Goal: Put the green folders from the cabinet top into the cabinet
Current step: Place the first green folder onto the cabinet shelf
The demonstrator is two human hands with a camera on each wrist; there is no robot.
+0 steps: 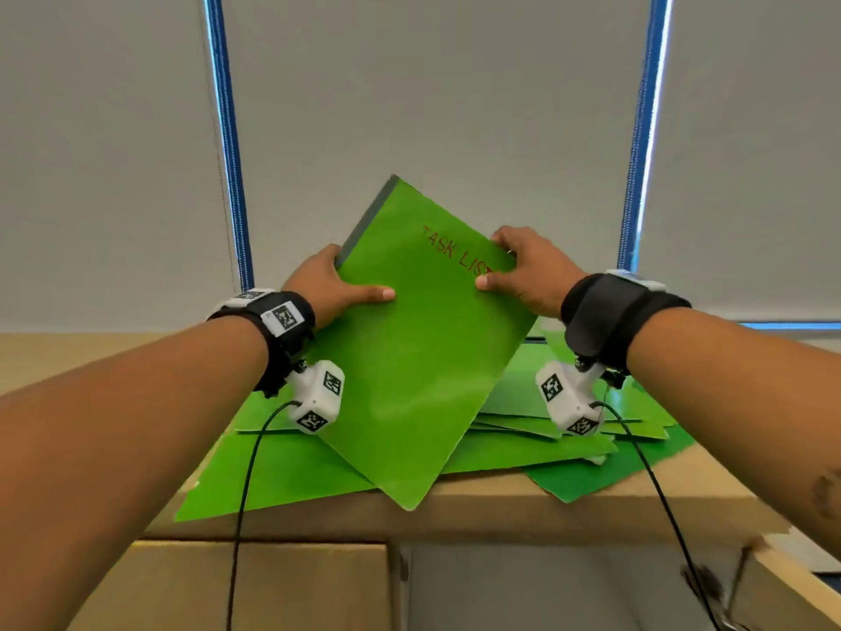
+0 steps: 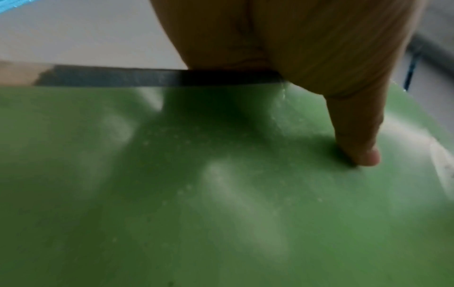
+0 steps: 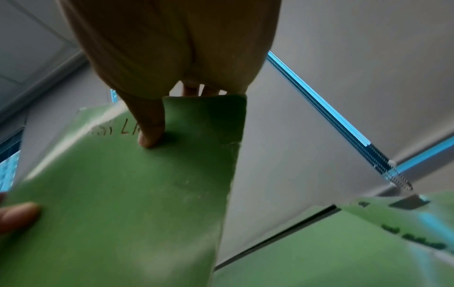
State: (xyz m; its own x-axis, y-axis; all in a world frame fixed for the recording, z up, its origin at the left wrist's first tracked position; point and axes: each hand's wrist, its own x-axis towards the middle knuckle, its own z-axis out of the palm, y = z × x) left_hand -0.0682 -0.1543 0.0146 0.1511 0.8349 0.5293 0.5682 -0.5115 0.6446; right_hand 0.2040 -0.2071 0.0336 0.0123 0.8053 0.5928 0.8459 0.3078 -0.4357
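Observation:
A green folder (image 1: 409, 348) marked "TASK LIST" in red is tilted up above the cabinet top (image 1: 500, 503). My left hand (image 1: 336, 289) grips its left edge near the dark spine, thumb lying across the cover. My right hand (image 1: 523, 271) grips the right edge, thumb on the lettering, fingers behind. In the left wrist view the thumb (image 2: 361, 139) presses the folder (image 2: 221, 194). The right wrist view shows my thumb (image 3: 150, 128) on the same folder (image 3: 123, 203). Several more green folders (image 1: 282, 475) lie in a loose pile under it.
Grey roller blinds (image 1: 432, 107) with blue window frames rise behind the cabinet. Below the top's front edge, a closed wooden door (image 1: 227, 585) sits at left and an open cabinet bay (image 1: 546, 594) at right, with its door (image 1: 782, 580) swung out.

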